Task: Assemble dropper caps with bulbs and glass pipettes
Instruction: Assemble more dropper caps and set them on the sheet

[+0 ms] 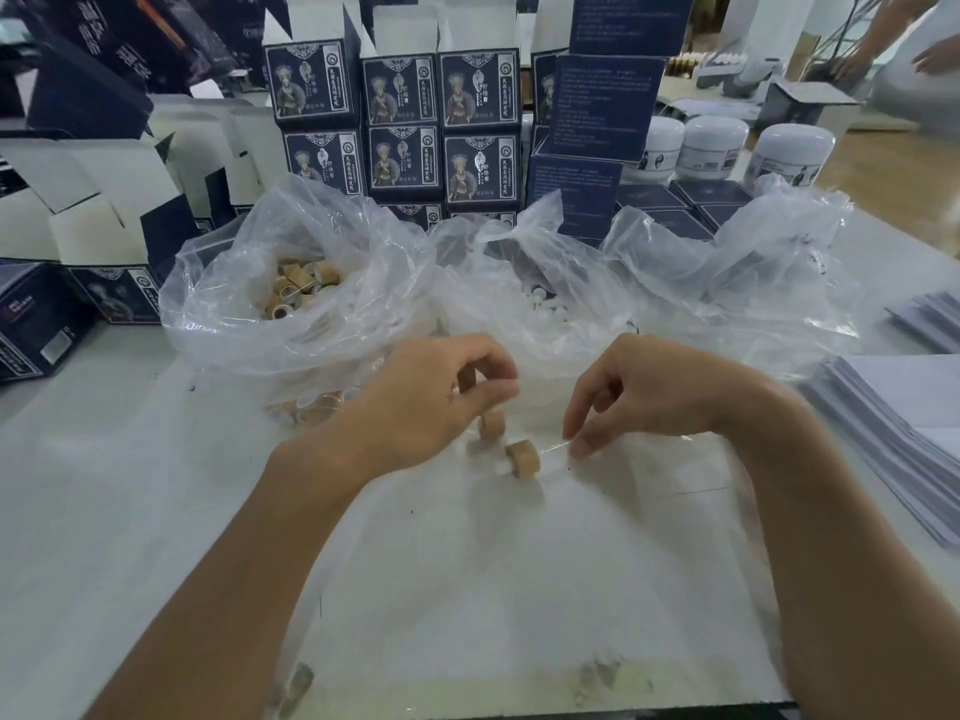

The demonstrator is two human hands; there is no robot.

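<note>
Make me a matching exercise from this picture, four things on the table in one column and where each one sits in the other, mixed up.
Things:
1. bag of wooden caps
2. bag of white bulbs
3. assembled dropper
4. stack of white paper

Places:
A. far right of the table
B. between the two hands
C. middle bag, behind the hands
D. left bag, behind the left hand

Pairs: 1-D, 2-C, 3-B, 4-A

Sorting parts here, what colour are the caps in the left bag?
Light tan, wood-like caps, seen best in the head view.
</note>
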